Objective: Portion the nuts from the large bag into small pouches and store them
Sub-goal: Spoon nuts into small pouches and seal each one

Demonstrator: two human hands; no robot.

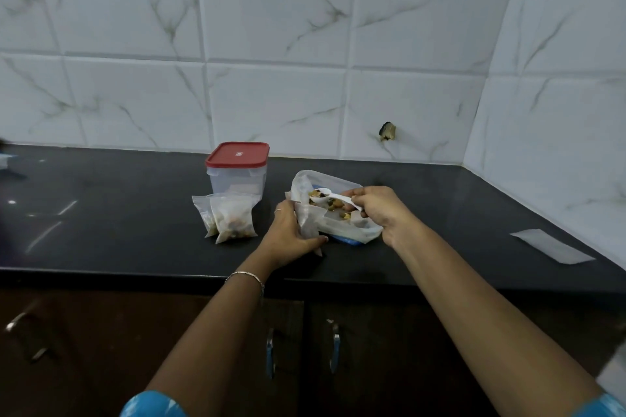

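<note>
So the nuts (333, 205) are being scooped out of the bag (352, 230), which is lying flat near the middle of the counter (118, 213), mouth turned to the left. They're looking like a mixed lot, pale bits with a few dark ones. Only a thin scatter is showing through the clear plastic, so probably not much is being left in there, though that's a guess.

A white spoon (323, 195) is being pinched by its handle in the right hand (379, 210), fingers curled round it. A small heap of nuts is being carried in the bowl just over the bag's mouth. An empty-looking pouch (309, 225) is being gripped by the left hand (288, 234), right against the bag's left edge. Whether its mouth is being held open can't be told from here.

Progress-wise, two filled pouches (233, 217) are being leaned together just left of the hands, right in front of a clear tub (237, 173) with a red lid on. So two look done, a third is being loaded, and the storing part isn't done yet. If anything is being kept in the tub already, it can't be made out.

Well apart on the right, a flat white strip (552, 245) is lying on the counter, maybe a spare pouch, can't tell.
</note>
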